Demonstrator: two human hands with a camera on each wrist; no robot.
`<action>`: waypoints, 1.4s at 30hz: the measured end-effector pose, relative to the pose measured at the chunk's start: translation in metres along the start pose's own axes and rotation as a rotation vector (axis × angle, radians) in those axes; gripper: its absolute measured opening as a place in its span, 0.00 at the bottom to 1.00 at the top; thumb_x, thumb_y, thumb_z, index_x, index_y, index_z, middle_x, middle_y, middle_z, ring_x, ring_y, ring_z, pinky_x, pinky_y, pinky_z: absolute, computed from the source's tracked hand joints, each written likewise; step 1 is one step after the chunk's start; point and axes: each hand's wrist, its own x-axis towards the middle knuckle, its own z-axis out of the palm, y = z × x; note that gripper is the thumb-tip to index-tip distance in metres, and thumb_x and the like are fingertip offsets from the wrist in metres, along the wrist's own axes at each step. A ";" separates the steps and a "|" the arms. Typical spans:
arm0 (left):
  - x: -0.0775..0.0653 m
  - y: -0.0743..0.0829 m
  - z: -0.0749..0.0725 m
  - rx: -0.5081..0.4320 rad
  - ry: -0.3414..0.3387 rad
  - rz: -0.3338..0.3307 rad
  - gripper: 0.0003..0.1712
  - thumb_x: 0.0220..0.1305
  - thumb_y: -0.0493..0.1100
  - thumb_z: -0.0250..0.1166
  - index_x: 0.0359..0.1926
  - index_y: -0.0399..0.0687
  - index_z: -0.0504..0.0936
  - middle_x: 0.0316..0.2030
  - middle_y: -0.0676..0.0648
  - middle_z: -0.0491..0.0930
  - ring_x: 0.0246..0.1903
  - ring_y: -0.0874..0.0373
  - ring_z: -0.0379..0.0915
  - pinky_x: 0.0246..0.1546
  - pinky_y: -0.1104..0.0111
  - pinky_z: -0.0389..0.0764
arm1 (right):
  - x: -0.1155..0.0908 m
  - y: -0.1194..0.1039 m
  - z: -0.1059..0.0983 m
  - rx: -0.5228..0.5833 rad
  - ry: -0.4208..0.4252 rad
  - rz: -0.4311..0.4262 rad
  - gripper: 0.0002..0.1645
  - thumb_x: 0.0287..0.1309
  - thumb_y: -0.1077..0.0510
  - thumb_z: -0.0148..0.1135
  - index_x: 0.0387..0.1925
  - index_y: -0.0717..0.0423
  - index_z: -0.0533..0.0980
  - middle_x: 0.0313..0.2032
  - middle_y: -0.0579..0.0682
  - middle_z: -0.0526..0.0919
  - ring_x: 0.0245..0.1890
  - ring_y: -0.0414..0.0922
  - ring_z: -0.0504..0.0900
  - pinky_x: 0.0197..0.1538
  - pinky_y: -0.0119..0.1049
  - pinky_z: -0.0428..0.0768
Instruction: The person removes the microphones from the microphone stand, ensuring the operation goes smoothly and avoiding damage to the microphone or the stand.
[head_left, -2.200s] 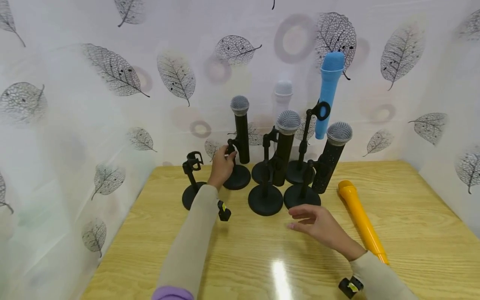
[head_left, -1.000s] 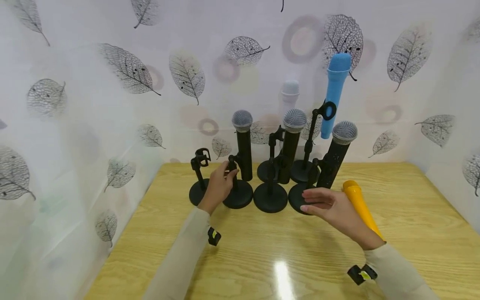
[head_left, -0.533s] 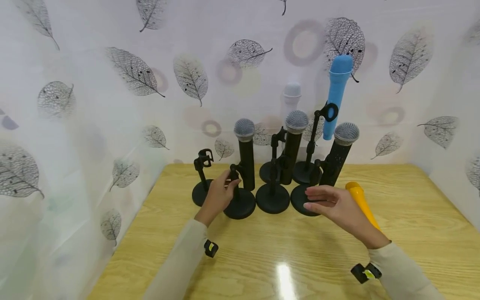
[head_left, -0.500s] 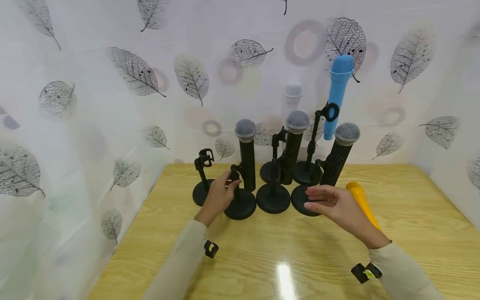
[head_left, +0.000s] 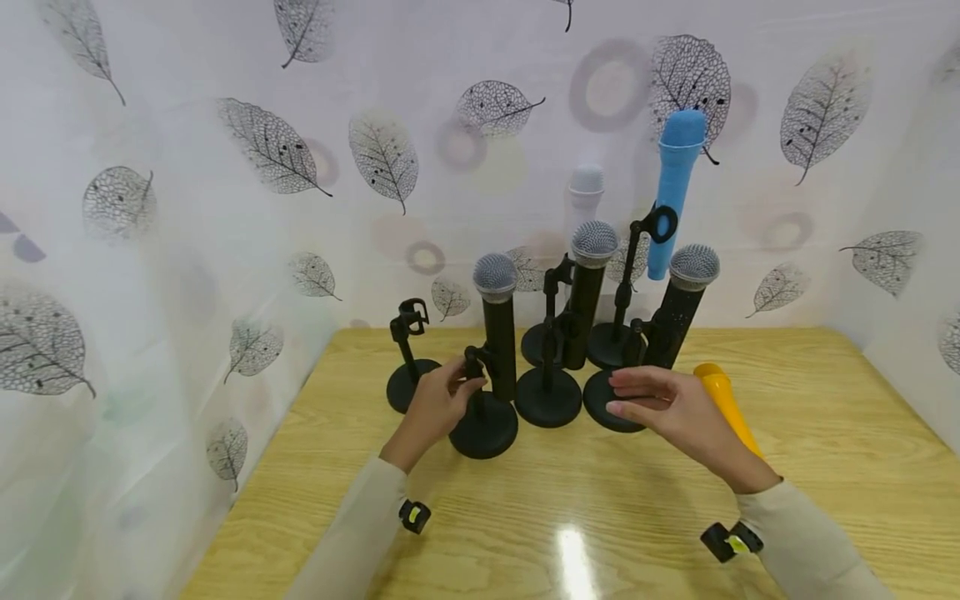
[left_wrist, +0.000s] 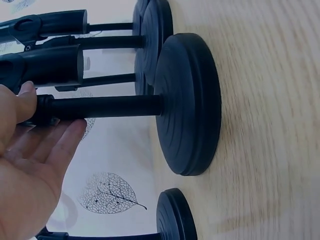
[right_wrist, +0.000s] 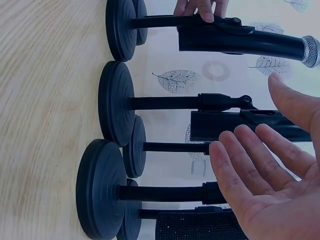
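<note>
My left hand (head_left: 437, 408) pinches the upper pole of a black microphone stand (head_left: 483, 429) between thumb and fingers. Clipped in that stand is a black microphone (head_left: 499, 342) with a silver mesh head, nearly upright. The left wrist view shows the stand's round base (left_wrist: 192, 105) and the fingers (left_wrist: 62, 145) behind its pole. My right hand (head_left: 678, 417) holds nothing; its relaxed fingers hover in front of the right front stand (head_left: 611, 404), which bears a speckled black microphone (head_left: 671, 321). Beside the left-hand stand, another stand (head_left: 547, 396) carries a black microphone (head_left: 585, 308).
A stand with a bare clip (head_left: 411, 321) is at the left. Behind are a white microphone (head_left: 586, 192) and a blue microphone (head_left: 673, 187) in a taller stand (head_left: 621, 300). An orange microphone (head_left: 723, 400) lies on the wooden table (head_left: 510, 525), partly hidden by the right hand.
My left hand has brought the stand and its microphone toward me, from farther back to slightly in front of the neighbouring stands. My right hand has moved slightly forward and stayed relaxed.
</note>
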 end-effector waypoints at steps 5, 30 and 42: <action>-0.006 0.005 0.000 -0.057 -0.028 0.017 0.13 0.72 0.40 0.64 0.55 0.46 0.82 0.52 0.42 0.85 0.52 0.52 0.83 0.51 0.61 0.84 | 0.003 -0.001 -0.001 0.008 -0.007 -0.021 0.24 0.63 0.61 0.71 0.58 0.66 0.78 0.54 0.63 0.83 0.49 0.52 0.85 0.49 0.25 0.82; -0.024 0.034 0.024 -0.181 -0.118 0.100 0.13 0.70 0.40 0.67 0.54 0.46 0.83 0.50 0.47 0.85 0.51 0.56 0.83 0.48 0.70 0.84 | 0.009 -0.021 -0.001 0.020 0.002 -0.054 0.24 0.61 0.60 0.72 0.57 0.63 0.79 0.53 0.58 0.84 0.48 0.41 0.86 0.49 0.26 0.83; -0.024 0.043 0.038 -0.201 -0.140 0.108 0.12 0.69 0.39 0.68 0.51 0.46 0.84 0.48 0.46 0.86 0.49 0.59 0.84 0.47 0.73 0.83 | 0.011 -0.028 0.002 0.016 -0.022 -0.067 0.25 0.62 0.59 0.72 0.59 0.63 0.78 0.54 0.57 0.84 0.48 0.37 0.85 0.50 0.26 0.83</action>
